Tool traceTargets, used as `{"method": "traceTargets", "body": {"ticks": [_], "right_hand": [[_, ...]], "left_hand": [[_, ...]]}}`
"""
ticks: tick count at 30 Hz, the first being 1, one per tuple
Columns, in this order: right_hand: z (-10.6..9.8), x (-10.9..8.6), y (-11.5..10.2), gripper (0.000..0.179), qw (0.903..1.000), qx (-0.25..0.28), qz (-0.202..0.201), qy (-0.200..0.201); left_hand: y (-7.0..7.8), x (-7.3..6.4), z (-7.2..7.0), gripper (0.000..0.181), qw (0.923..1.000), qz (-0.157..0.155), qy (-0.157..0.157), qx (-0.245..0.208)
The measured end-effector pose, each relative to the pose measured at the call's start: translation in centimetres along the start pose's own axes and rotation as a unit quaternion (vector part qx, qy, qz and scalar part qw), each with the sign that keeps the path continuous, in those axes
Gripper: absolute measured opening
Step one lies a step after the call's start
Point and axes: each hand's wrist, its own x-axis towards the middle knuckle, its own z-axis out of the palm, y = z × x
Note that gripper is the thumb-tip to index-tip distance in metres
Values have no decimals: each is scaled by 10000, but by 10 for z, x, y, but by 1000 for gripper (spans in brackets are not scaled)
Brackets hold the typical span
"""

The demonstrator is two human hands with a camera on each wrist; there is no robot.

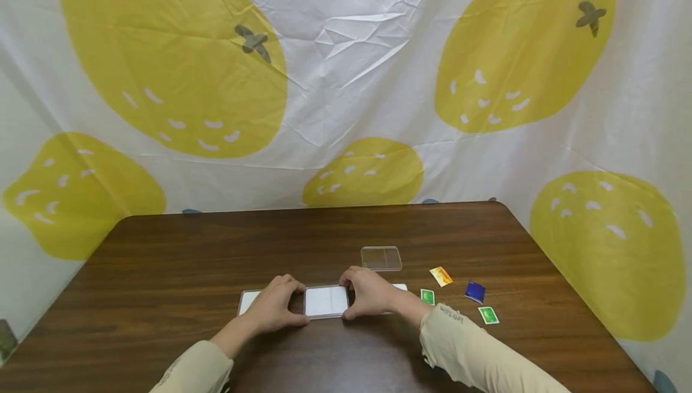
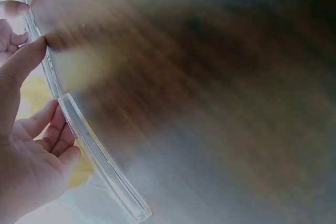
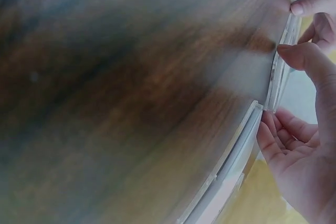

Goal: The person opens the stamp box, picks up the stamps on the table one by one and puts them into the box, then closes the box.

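A flat clear case with white inside [image 1: 327, 301] lies near the table's front middle, between the two hands. My left hand [image 1: 276, 303] pinches its left end, thumb at the near corner and fingers at the far one. On the opposite end, my right hand [image 1: 370, 294] holds it likewise. Partly hidden behind the left hand is another flat case [image 1: 247, 300]; its clear edge [image 2: 105, 161] shows in the left wrist view. A third flat case [image 3: 226, 177] lies by the right hand, mostly covered by it in the head view.
Behind the right hand lies a clear empty-looking lid or case [image 1: 381, 258]. To the right are small cards or stickers: an orange one [image 1: 441, 276], a blue one [image 1: 475, 291] and two green ones [image 1: 427, 296]. A lemon-print curtain [image 1: 357, 176] hangs behind the brown table [image 1: 216, 249].
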Motion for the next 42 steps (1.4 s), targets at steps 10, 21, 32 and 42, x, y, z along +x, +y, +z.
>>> {"method": "traceTargets", "body": {"ticks": [10,21,32,42], "right_hand": [[-2,-1,1,46,9999,68,-83,31],[-8,-4,3,46,9995,277,-56,161],[-19,-4,10,46,9985,353,-122,390],[-26,10,25,47,9986,312,-7,422]], "left_hand": [[1,-1,1,49,9999,77,137,-36],[3,0,0,52,9998,-116,74,111],[2,1,3,51,9999,-125,49,107],[1,2,4,51,9997,-191,2,136]]}}
